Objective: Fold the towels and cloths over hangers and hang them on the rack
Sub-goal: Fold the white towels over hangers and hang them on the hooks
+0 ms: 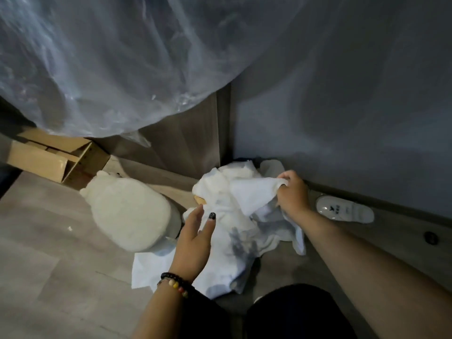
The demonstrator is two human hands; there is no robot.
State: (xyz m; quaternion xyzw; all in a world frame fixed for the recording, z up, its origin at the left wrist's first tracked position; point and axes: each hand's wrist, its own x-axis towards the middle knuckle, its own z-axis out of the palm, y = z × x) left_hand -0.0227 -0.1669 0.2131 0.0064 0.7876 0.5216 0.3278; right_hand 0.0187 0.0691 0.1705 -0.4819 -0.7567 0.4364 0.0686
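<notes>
Dim bluish indoor light, soft shadows on the wall (pixel 342 106) at 2 o'clock, wide-angle bending at edges, slight overall softness.

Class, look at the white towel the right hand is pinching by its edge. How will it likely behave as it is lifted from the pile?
The white towel will probably hang limp: it already creases below the right hand. It looks light, since a finger pinch raises it.

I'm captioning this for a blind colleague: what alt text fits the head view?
The right hand pinches a corner of a white towel up from a towel pile on the floor, while the open left hand hovers over it. A white plush toy and a cardboard box sit to the left.
</notes>
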